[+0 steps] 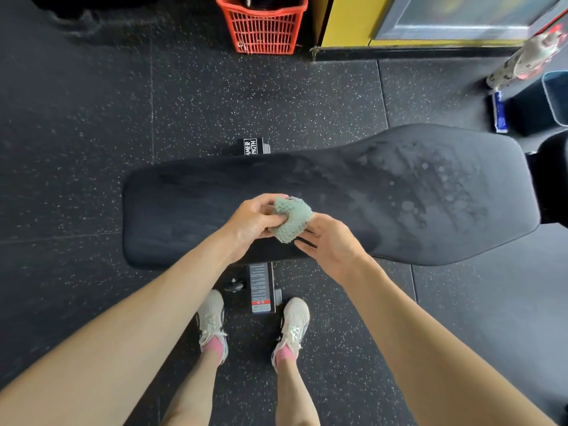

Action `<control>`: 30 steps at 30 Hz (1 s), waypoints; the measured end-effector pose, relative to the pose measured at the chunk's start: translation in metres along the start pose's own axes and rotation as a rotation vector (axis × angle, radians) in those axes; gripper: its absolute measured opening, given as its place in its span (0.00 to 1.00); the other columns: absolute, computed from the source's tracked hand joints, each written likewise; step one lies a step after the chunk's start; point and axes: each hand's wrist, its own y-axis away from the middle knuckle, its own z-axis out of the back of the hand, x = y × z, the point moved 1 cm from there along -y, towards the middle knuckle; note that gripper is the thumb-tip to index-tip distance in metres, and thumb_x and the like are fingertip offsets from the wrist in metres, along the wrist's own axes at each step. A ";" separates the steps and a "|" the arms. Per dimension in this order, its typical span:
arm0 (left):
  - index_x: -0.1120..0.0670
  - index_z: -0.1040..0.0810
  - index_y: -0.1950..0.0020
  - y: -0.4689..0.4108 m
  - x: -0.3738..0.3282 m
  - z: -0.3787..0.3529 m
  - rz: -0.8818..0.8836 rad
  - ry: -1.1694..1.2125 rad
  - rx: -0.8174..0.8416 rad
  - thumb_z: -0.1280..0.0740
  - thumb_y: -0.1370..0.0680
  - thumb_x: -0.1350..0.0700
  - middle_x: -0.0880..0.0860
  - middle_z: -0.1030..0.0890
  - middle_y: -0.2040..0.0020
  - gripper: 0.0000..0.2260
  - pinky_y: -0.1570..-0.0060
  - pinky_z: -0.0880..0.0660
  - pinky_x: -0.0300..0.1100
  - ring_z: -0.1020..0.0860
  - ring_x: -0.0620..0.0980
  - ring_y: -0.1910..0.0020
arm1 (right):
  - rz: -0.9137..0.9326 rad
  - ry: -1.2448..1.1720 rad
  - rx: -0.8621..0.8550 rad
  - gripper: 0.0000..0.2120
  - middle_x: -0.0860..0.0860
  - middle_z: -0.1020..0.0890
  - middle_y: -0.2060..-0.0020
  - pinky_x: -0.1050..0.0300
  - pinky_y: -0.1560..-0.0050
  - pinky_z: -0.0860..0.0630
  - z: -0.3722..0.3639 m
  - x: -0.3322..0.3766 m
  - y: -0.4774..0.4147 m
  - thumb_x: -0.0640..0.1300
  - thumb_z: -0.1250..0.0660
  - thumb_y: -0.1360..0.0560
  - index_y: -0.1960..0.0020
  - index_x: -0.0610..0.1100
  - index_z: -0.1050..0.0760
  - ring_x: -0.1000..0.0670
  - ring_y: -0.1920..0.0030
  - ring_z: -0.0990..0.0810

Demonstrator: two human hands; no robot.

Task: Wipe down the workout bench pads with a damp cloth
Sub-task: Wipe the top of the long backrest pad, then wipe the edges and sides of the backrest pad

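Over pad (190, 198): two hands (255, 221) (333, 242), one cloth (292, 218), possibly damp.

Bench pad (184, 210): bare upholstery shows to either side of the left hand (252, 222) and right hand (332, 244), which occupy its near-middle with the bunched cloth (290, 218) between them. Open rubber floor (92, 149) borders the far edge and the narrow left end.

Obstacles:
- A second pad (553, 179) stands just beside the wide right end.
- The frame foot (261, 287) and a knob (235, 284) sit below the near edge.
- A red basket (262, 26) stands well beyond.
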 end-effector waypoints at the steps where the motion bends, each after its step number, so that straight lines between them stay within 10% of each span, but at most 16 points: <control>1: 0.50 0.23 0.40 0.002 -0.001 0.005 -0.020 0.001 0.004 0.34 0.24 0.68 0.54 0.19 0.45 0.17 0.46 0.23 0.44 0.21 0.51 0.45 | -0.014 -0.058 0.027 0.09 0.45 0.17 0.48 0.50 0.43 0.23 -0.004 -0.001 0.000 0.40 0.41 0.23 0.47 0.42 0.23 0.46 0.46 0.19; 5: 0.51 0.25 0.37 0.008 -0.004 0.024 -0.040 0.011 0.040 0.36 0.27 0.74 0.54 0.19 0.49 0.23 0.46 0.24 0.41 0.21 0.51 0.47 | -0.023 -0.029 0.091 0.12 0.42 0.17 0.45 0.47 0.42 0.22 -0.023 -0.008 -0.001 0.46 0.37 0.21 0.42 0.41 0.23 0.44 0.44 0.19; 13: 0.49 0.29 0.33 0.018 0.003 0.056 0.041 -0.041 -0.014 0.30 0.25 0.63 0.52 0.24 0.39 0.22 0.42 0.27 0.44 0.25 0.49 0.40 | 0.069 0.085 0.019 0.17 0.38 0.19 0.46 0.47 0.42 0.22 -0.064 -0.020 -0.007 0.25 0.44 0.25 0.44 0.37 0.22 0.41 0.44 0.20; 20: 0.54 0.23 0.41 0.028 0.015 0.073 0.176 -0.004 0.037 0.32 0.24 0.62 0.54 0.18 0.46 0.13 0.46 0.23 0.47 0.20 0.52 0.46 | 0.028 0.262 0.078 0.17 0.45 0.17 0.46 0.56 0.43 0.23 -0.083 -0.040 -0.009 0.53 0.39 0.21 0.42 0.42 0.21 0.49 0.47 0.18; 30: 0.55 0.25 0.38 0.039 0.018 0.112 0.085 0.080 -0.009 0.31 0.25 0.66 0.54 0.20 0.46 0.17 0.47 0.23 0.46 0.21 0.51 0.47 | -0.034 0.087 -0.004 0.10 0.44 0.17 0.49 0.56 0.53 0.21 -0.114 -0.060 -0.017 0.41 0.37 0.21 0.43 0.38 0.23 0.48 0.51 0.18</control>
